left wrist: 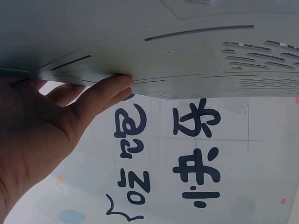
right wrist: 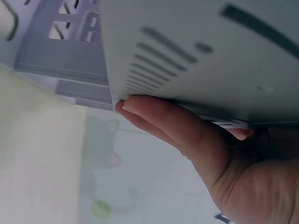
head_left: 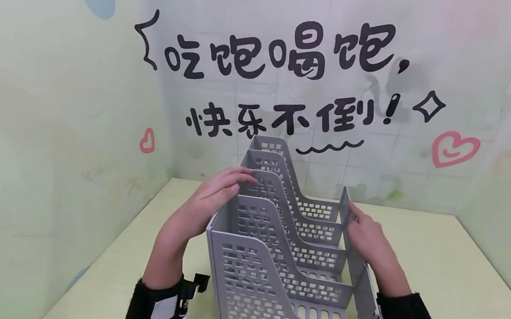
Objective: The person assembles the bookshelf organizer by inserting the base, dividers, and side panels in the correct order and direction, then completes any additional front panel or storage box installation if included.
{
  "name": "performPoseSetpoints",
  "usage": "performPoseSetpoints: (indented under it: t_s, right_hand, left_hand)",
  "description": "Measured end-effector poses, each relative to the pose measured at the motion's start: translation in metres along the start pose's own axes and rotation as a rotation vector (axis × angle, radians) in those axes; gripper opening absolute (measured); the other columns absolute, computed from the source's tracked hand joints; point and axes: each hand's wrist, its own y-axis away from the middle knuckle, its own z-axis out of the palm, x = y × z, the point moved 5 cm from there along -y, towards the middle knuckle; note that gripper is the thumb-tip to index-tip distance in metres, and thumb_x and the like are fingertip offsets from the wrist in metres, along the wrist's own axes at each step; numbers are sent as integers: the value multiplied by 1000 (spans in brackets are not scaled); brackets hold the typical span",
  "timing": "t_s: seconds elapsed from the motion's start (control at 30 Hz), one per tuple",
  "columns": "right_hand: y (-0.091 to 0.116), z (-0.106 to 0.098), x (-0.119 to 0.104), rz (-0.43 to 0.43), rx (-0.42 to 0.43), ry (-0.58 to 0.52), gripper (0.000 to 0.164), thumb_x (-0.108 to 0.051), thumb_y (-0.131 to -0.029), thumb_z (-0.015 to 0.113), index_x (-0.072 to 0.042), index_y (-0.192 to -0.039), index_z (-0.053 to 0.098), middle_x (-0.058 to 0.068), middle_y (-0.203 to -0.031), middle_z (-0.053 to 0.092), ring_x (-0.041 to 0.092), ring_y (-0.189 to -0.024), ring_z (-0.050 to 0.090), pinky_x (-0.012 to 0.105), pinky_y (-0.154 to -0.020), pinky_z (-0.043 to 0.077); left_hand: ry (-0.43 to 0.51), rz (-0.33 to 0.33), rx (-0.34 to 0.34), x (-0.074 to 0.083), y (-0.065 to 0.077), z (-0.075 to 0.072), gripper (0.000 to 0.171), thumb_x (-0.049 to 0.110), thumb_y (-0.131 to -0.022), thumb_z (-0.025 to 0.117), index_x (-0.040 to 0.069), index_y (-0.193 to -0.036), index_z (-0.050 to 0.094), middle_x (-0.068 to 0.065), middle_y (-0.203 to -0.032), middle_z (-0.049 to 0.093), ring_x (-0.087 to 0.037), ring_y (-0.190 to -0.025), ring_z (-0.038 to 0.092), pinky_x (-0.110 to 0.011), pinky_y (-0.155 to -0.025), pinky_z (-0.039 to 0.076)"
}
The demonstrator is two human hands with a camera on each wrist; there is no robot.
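Observation:
A grey plastic file organizer stands upright on the table, with several slots, tall on the left and low on the right. Its sides and dividers are pierced with small rectangular holes. My left hand grips the top of the tall wall, fingers reaching over its edge. In the left wrist view, the thumb lies against the smooth outer face. At the low right side, my right hand holds the outer panel near its far end. The right wrist view shows fingers along this slotted panel.
The pale yellow table extends to both sides of the organizer. Behind it rises a light wall with black lettering and pink hearts, and similar walls stand left and right. Both wrists wear black straps.

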Motion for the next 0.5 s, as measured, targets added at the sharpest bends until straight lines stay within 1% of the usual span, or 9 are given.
performPoseSetpoints:
  t_s: [0.07, 0.13, 0.17, 0.2, 0.27, 0.3, 0.33, 0.4, 0.5]
  right_hand:
    - [-3, 7, 4, -3, 6, 19, 67, -11, -101, 27, 4, -166, 24, 41, -156, 41, 51, -115, 63, 49, -80, 56]
    - [-5, 15, 9, 2, 7, 28, 65, -12, -103, 26, 6, -165, 26, 41, -156, 42, 56, -128, 60, 56, -92, 56]
    - [-5, 19, 11, 4, 8, 40, 63, -14, -105, 26, 7, -164, 26, 40, -158, 40, 56, -137, 54, 59, -101, 55]
    - [-5, 22, 13, 12, 11, 39, 62, -17, -107, 24, 7, -164, 27, 39, -159, 40, 57, -144, 47, 62, -110, 50]
    - [-4, 26, 17, 29, 26, 24, 62, -26, -112, 22, 5, -165, 27, 37, -161, 38, 56, -148, 43, 67, -118, 43]
    - [-2, 29, 19, 34, 35, 16, 62, -30, -114, 21, 3, -166, 26, 37, -162, 37, 57, -150, 39, 68, -120, 38]
    - [-1, 32, 22, 40, 40, 12, 63, -33, -115, 21, 2, -167, 26, 36, -162, 37, 57, -150, 38, 68, -121, 37]
    - [2, 39, 25, 47, 56, 4, 64, -39, -116, 21, -1, -168, 25, 34, -163, 37, 55, -150, 38, 68, -121, 37]
    - [3, 47, 25, 34, 78, 19, 64, -40, -116, 23, -3, -168, 24, 34, -161, 39, 55, -147, 43, 68, -119, 40]
  left_hand:
    - [6, 4, -1, 1, -1, -1, 41, 21, -110, 40, 4, -139, 64, -7, -160, 49, -32, -153, 39, -61, -123, 34]
    - [8, 14, -2, 2, -2, -1, 41, 21, -110, 40, 4, -139, 62, -9, -159, 49, -33, -151, 40, -60, -122, 34]
    - [8, 17, -2, 2, -3, -1, 41, 21, -110, 40, 4, -139, 62, -10, -158, 49, -33, -150, 40, -60, -121, 35]
    - [8, 19, -4, 2, -3, -1, 41, 21, -109, 40, 4, -139, 62, -10, -158, 49, -33, -149, 40, -59, -121, 34]
    - [-1, 26, -7, 2, -4, -1, 40, 21, -109, 40, 3, -139, 61, -12, -157, 48, -34, -148, 41, -60, -121, 34]
    - [-6, 28, -9, 1, -4, -1, 41, 21, -109, 40, 3, -139, 61, -12, -157, 48, -35, -148, 40, -60, -122, 33]
    - [-9, 27, -10, 1, -4, -2, 41, 21, -109, 40, 3, -139, 61, -13, -157, 48, -35, -149, 39, -60, -122, 33]
    - [-10, 22, -15, 0, -4, -3, 42, 21, -109, 39, 2, -140, 61, -13, -158, 47, -35, -150, 38, -60, -122, 33]
    - [-2, 13, -21, -1, -2, -6, 42, 22, -110, 39, 3, -140, 60, -11, -159, 46, -34, -151, 37, -60, -122, 33]
